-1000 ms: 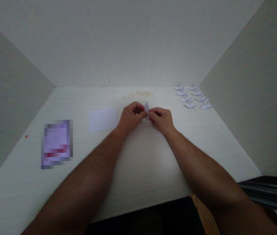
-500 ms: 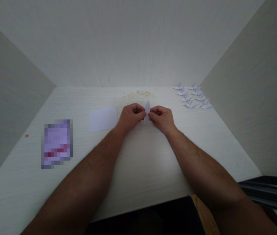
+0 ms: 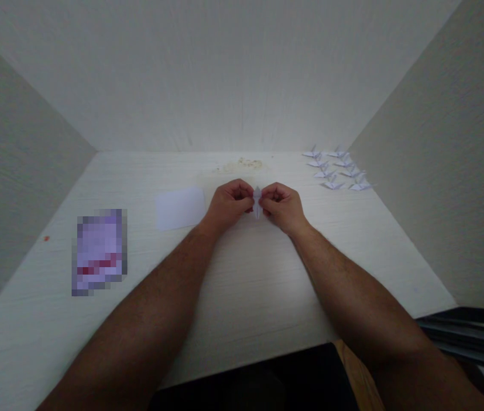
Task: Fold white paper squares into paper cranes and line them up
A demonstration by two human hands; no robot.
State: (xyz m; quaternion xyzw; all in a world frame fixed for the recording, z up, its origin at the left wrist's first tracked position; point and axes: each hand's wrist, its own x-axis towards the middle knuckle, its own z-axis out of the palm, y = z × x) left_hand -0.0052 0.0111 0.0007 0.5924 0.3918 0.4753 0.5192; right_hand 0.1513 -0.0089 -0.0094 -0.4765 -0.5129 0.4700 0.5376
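Note:
Between my two hands, just above or on the table, is a small folded piece of white paper [image 3: 257,204], narrow and pointed. My left hand [image 3: 234,200] pinches its left side with thumb and fingers. On the opposite side my right hand [image 3: 280,202] pinches its right edge. The fingertips partly cover the folds. To the left of my left hand lies a flat white paper sheet [image 3: 180,208]. Several folded paper cranes [image 3: 338,168] stand in two rows at the back right of the table.
A blurred-out purple item with a red band [image 3: 99,251] lies on the left of the white table [image 3: 259,297]. Brownish marks [image 3: 250,164] show near the back wall. Walls enclose the back and both sides. A small orange spot [image 3: 46,238] is at the far left.
The paper's tall upper point now looks shorter, folded or tilted down, and a narrow point shows lower, below my fingertips. Both hands keep their pinch and have barely moved.

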